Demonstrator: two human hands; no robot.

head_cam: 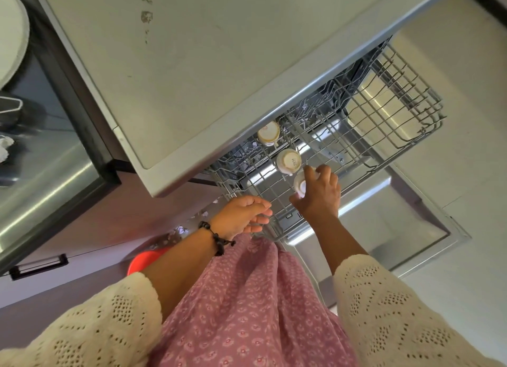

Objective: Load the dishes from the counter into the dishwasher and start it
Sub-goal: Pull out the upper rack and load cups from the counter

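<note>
The right hand (318, 193) grips an inverted cup (300, 184) over the upper rack (356, 136), just beside two cups already seated beyond it; the left hand (244, 215) hovers nearby, loosely open, empty.

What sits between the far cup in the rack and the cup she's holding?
Another upside-down cup sits between the far cup and the held cup, in the head view.

We see the upper rack (323, 144) of the dishwasher pulled out under the table (192, 65). In the rack stand three white cups upside down, in one row: the far cup (268, 133), the middle cup (288, 161) and the near cup (299, 185). The table top is pale and stained.
</note>
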